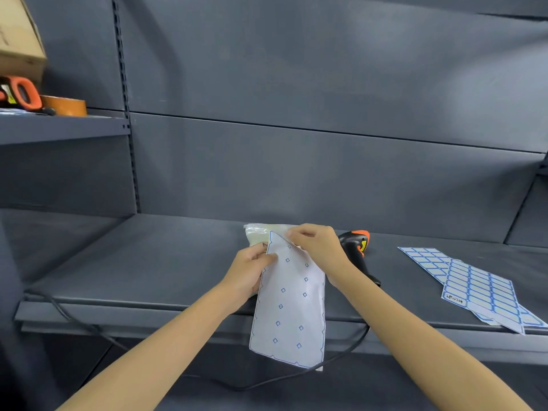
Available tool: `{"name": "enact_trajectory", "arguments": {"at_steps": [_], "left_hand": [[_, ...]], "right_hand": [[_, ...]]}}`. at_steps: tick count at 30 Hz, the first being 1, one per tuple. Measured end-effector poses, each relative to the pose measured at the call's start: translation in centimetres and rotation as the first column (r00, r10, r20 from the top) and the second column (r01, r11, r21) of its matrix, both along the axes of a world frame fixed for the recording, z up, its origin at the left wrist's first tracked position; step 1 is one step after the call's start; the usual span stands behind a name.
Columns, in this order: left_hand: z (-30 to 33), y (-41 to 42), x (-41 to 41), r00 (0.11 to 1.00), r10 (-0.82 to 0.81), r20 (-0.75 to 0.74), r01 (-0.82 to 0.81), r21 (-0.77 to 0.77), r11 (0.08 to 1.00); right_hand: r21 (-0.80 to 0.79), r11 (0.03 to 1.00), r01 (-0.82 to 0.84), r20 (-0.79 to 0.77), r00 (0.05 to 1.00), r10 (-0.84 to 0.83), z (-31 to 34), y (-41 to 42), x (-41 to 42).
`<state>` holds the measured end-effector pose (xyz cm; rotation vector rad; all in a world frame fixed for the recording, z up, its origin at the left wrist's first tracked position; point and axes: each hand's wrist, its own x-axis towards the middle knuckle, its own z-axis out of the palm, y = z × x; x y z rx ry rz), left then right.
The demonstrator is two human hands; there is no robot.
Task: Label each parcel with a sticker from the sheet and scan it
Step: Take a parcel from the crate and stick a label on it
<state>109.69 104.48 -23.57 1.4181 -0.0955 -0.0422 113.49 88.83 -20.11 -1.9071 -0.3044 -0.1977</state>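
Observation:
A white sticker sheet (289, 307) with only small blue diamond remnants left on it hangs over the shelf's front edge. My left hand (250, 269) pinches its upper left edge. My right hand (315, 243) pinches at the sheet's top corner, fingers curled. Behind the sheet lies a pale plastic-wrapped parcel (258, 234), mostly hidden by the sheet and my hands. A black and orange barcode scanner (355, 243) lies on the shelf just right of my right hand, its cable running down past the shelf front.
Two sheets of blue-bordered stickers (477, 287) lie overlapped at the right of the dark grey shelf (148, 262). On an upper left shelf sit a cardboard box (20, 34), an orange tape dispenser (20, 93) and a roll of brown tape (63, 105).

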Motion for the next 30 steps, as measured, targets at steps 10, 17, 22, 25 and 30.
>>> {"name": "enact_trajectory", "arguments": {"at_steps": [10,17,22,25,30], "left_hand": [[-0.5,5.5,-1.0,0.973,0.221,-0.058,-0.227,-0.114,0.967],[-0.9,8.7,-2.2,0.936,0.322,-0.145,-0.347,-0.206,0.915],[-0.8,9.6,-2.8,0.928,0.342,-0.147,-0.368,-0.231,0.901],[-0.4,9.6,-2.8,0.933,0.332,-0.138,-0.358,-0.275,0.892],[1.1,8.2,-2.2,0.944,0.316,-0.091,-0.327,-0.363,0.872]], "right_hand": [[0.096,0.982,0.163,-0.047,0.986,-0.159,-1.7,-2.7,1.4],[-0.554,0.825,0.109,0.285,0.956,0.065,-3.8,-1.8,2.2],[-0.761,0.644,-0.074,0.056,0.982,0.179,-3.1,-1.8,1.8],[-0.849,0.484,-0.212,-0.139,0.973,0.184,-0.7,-2.4,1.4],[-0.634,0.749,-0.192,-0.119,0.981,0.151,0.5,-1.1,0.2]]}}
